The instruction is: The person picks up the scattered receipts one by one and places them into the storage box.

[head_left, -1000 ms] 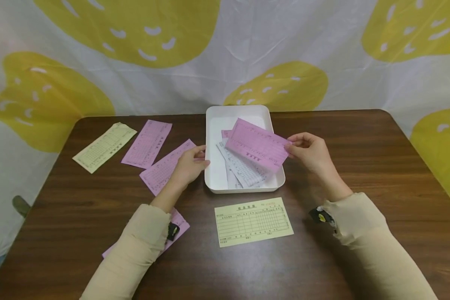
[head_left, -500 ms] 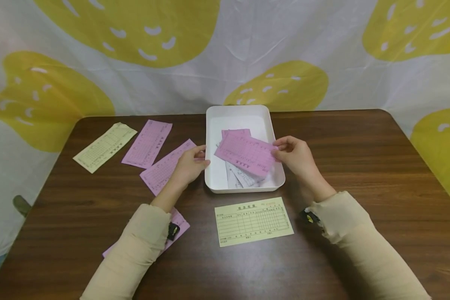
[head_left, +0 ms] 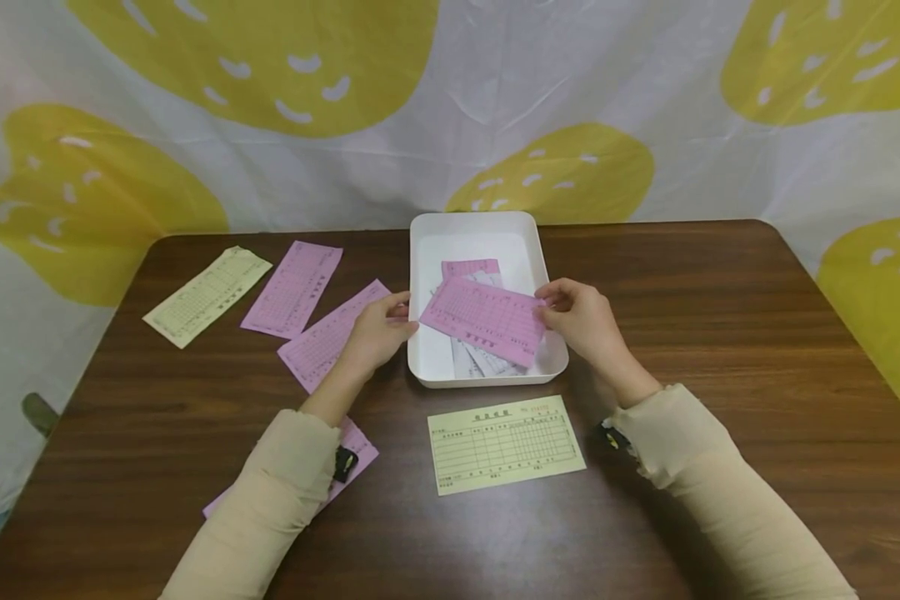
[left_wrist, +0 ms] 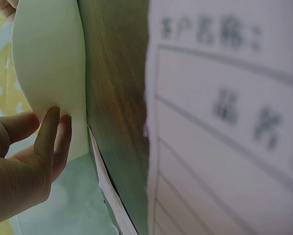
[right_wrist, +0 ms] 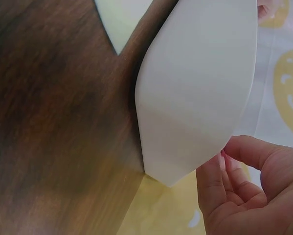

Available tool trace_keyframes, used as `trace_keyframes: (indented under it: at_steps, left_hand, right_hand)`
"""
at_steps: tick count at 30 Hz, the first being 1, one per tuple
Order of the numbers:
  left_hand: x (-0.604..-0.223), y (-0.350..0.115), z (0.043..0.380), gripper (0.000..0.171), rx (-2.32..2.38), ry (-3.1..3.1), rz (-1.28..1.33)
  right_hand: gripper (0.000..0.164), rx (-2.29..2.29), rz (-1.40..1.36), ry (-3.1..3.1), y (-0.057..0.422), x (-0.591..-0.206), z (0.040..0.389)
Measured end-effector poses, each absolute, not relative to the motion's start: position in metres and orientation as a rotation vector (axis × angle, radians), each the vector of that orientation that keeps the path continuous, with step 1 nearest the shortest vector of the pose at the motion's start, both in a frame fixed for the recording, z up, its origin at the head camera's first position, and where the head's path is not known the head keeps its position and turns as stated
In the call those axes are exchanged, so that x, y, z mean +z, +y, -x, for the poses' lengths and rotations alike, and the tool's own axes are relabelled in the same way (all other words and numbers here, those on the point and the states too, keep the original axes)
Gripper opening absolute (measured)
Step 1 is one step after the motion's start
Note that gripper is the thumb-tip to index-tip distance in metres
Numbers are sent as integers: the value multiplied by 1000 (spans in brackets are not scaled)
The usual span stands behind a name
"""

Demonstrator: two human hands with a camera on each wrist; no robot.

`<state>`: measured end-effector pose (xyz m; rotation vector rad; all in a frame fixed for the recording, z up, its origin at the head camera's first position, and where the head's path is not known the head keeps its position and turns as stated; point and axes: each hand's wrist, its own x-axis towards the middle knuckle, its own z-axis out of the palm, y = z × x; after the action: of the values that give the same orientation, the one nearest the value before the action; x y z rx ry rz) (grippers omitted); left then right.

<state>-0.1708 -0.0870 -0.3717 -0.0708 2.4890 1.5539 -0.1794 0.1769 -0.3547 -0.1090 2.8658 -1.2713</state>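
Placing a pink slip (head_left: 480, 321) in the tray (head_left: 487, 382) seemed the step in hand — the right hand (head_left: 581, 321) pinched its right end, so the slip stretched left from the grip, over white slips (head_left: 463, 363) in the tray's near half; whether it rested on them was unclear. The left hand (head_left: 377, 335) gripped the tray's left edge. Next probably called for loosening the right pinch — gently.

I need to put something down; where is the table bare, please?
Bare tabletop lies right of the white tray, beyond the right hand, and between the sleeves, in front of the nearer yellow slip. Crowded: left of the tray, with pink slips, another yellow slip and the left hand.
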Motion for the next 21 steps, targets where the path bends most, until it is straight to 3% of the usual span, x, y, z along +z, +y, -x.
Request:
trace_keyframes:
  at_steps: [21]
  left_hand:
    - [-372,-86,172,53,1545,2491,73]
  right_hand:
    - [24,-1119,148,2869,184,-348,178]
